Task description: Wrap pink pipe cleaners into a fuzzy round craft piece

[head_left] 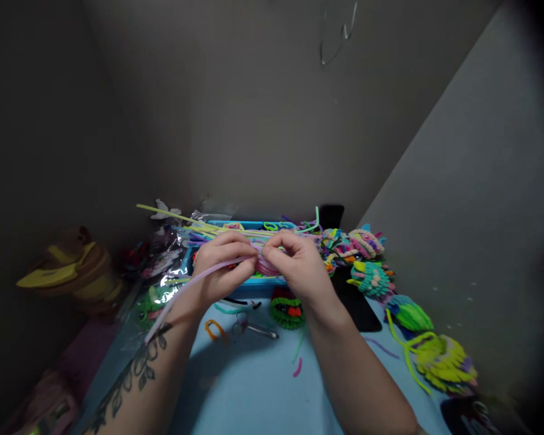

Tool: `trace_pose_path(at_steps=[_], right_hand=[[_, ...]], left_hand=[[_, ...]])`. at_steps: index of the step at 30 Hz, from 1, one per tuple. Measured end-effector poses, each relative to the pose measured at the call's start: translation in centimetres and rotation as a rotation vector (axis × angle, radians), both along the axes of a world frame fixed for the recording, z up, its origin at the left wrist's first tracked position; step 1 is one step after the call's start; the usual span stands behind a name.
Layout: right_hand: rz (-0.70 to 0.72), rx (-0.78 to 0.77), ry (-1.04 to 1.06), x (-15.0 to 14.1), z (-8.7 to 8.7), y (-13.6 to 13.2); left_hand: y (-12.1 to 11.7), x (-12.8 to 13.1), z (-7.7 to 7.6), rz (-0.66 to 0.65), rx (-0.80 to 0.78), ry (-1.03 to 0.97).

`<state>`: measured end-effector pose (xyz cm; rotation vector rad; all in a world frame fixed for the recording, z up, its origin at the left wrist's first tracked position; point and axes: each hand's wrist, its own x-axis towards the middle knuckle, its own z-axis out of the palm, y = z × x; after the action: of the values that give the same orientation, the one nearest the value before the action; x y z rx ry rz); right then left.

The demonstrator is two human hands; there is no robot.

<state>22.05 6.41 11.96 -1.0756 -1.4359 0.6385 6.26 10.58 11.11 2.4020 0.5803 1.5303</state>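
1. Pinching a lilac bundle [266,267] between them, the left hand [224,266] and right hand [300,266] meet almost fingertip to fingertip.
2. The left grip is closed, thumb pressed toward curled fingers; a long lilac stem [181,293] runs out of it and droops across the left forearm.
3. The right grip is also closed, thumb and forefinger drawn together on the bundle's right end; the exact contact is hidden by the fingers.
4. The bundle sits in the gap between the hands, in line with a blue tray [249,282]; whether it touches the tray cannot be told.
5. Loose fuzzy stems, among them a long yellow stem [163,211], lie across the tray and poke past its edges.
6. On the light-blue worktop [249,389], just nearer than the tray, rests a round green piece [281,312] with a red part on it.
7. To its left are scissors [260,330] and a bent orange piece [214,329]; nearer the person lies a short pink snippet [298,367].
8. Beyond the right wrist, a flat black object [359,307] lies beside a row of fuzzy pieces: a teal piece [375,279], a blue-and-green piece [410,315] and a yellow piece [446,362].
9. Clear plastic bags [174,275] lie left of the tray.
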Motion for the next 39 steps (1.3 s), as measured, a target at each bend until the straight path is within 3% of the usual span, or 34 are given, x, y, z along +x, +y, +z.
trace_pose_path(at_steps=[10, 19, 27, 34, 39], right_hand=[[-0.013, 0.017, -0.151, 0.5, 0.0, 0.2], [0.047, -0.001, -0.151, 0.3, 0.2, 0.1], [0.02, 0.06, -0.211, 0.4, 0.4, 0.0], [0.032, 0.029, -0.126, 1.9, 0.7, -0.2], [0.026, 0.006, -0.166, 1.3, 0.6, -0.2]], left_hand=[[-0.1, 0.5, 0.5, -0.012, -0.178, 0.067], [0.2, 0.5, -0.2, -0.078, -0.303, -0.045], [0.3, 0.3, 0.2, -0.083, -0.273, 0.027], [0.3, -0.1, 0.7, 0.026, -0.193, 0.015], [0.1, -0.2, 0.4, 0.048, -0.018, 0.09]])
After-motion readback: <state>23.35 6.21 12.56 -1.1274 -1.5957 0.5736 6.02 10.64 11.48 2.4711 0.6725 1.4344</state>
